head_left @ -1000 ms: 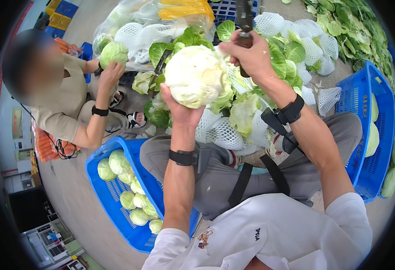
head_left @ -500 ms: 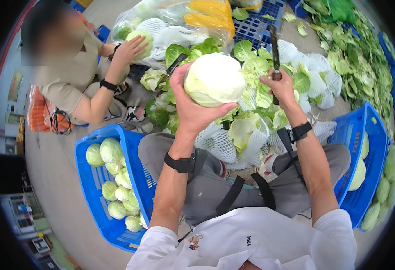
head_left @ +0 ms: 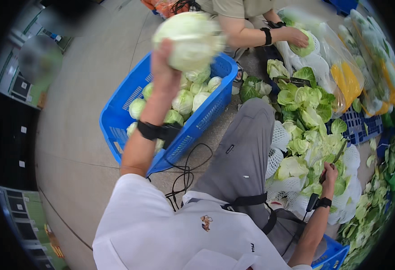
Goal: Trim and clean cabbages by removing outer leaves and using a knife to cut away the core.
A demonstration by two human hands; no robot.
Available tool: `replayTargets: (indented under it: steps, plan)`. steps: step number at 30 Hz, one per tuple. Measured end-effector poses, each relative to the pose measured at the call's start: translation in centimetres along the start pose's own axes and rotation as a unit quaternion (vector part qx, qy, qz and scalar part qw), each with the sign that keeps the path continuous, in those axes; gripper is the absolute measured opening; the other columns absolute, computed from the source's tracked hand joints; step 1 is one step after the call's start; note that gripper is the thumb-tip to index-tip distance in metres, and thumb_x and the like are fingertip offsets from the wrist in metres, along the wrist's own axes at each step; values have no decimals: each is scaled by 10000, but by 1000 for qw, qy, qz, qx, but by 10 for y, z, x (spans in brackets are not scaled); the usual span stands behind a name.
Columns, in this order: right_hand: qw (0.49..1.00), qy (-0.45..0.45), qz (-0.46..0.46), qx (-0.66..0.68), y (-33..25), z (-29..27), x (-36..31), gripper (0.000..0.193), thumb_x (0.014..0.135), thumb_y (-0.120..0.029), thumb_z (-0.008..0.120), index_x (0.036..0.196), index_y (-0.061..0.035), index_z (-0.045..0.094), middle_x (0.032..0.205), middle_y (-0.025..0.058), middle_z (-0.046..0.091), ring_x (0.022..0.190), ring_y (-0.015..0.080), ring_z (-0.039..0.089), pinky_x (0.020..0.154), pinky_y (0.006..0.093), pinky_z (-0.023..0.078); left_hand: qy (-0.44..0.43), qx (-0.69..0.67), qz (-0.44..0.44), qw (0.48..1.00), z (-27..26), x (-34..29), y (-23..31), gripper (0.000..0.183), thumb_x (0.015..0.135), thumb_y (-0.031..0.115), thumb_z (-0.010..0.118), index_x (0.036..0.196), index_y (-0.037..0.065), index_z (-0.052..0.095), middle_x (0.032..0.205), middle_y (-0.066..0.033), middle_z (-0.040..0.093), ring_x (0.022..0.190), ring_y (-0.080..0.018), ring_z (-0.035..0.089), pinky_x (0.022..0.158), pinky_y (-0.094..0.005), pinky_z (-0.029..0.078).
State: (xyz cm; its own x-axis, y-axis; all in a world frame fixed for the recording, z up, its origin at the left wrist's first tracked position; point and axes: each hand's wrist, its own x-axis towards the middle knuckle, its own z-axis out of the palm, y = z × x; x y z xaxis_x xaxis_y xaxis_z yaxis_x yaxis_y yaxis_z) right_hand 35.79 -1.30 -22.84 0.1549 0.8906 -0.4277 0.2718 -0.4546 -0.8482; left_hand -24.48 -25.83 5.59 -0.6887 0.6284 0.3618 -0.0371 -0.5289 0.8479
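A pale green cabbage (head_left: 189, 41), a little blurred, is held up in my left hand (head_left: 165, 67), fingers wrapped round its underside. It hangs over the far part of a blue plastic crate (head_left: 206, 116) in which several trimmed cabbages (head_left: 182, 101) lie. My right hand (head_left: 328, 173), far to the right, is closed round the handle of a knife (head_left: 340, 150), its blade pointing up and away. Below the knife spread loose outer cabbage leaves (head_left: 308, 118) and white foam net sleeves (head_left: 276, 148).
Beyond the crate a co-worker's hand (head_left: 298, 38) holds another cabbage (head_left: 304, 45) beside clear plastic bags (head_left: 337, 67). A black cable (head_left: 186, 176) lies on the floor near the crate. Another blue crate (head_left: 335, 252) stands at the lower right, beside more leaves (head_left: 359, 220).
My view has turned left. My left hand has carried the cabbage from above the leaf pile to over the left crate. The knife stays in my right hand, now lower over the leaves.
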Motion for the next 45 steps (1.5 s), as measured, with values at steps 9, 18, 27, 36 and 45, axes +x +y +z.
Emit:
replayTargets:
  steps: [9, 18, 27, 36, 45]
  plan:
    - [997, -73, 24, -15, -19, 0, -8, 177, 890, -194, 711, 854, -85, 577, 690, 1, 567, 516, 112, 536, 439, 280, 455, 349, 87, -250, 899, -296, 31, -76, 877, 766, 443, 874, 1418, 33, 454, 1362, -182, 588, 1116, -359, 671, 891, -599, 568]
    - [997, -24, 1, -77, -69, 14, -52, 116, 871, -140, 706, 897, -67, 619, 715, 30, 600, 504, 133, 546, 437, 284, 450, 494, 400, -299, 712, -334, 87, -145, 1097, 780, 552, 763, 1484, -109, 241, 1467, -319, 438, 1420, -443, 342, 1161, -492, 330]
    - [989, -63, 1, -133, 10, -25, 30, 95, 785, -88, 526, 724, -59, 593, 521, 70, 516, 415, 209, 522, 415, 357, 433, 204, 127, -18, 971, -138, 104, -35, 357, 1000, 283, 588, 1291, 85, 530, 1123, -87, 646, 936, -165, 616, 738, -312, 537]
    - [867, 10, -144, -477, 24, 58, 3, 357, 799, -220, 680, 1072, 5, 634, 1017, 252, 702, 976, 423, 680, 853, 503, 543, -401, 10, -213, 891, 214, -39, -65, 280, 985, 123, 625, 1243, 29, 572, 1080, -96, 673, 906, -144, 655, 706, -269, 545]
    - [850, -86, -194, -482, -56, 15, -6, 440, 793, -454, 742, 976, -55, 712, 849, 179, 735, 804, 359, 720, 727, 457, 568, -538, 421, -37, 729, 391, 3, -417, 490, 870, 53, 539, 1350, -42, 562, 1308, -247, 633, 1247, -336, 607, 1053, -415, 476]
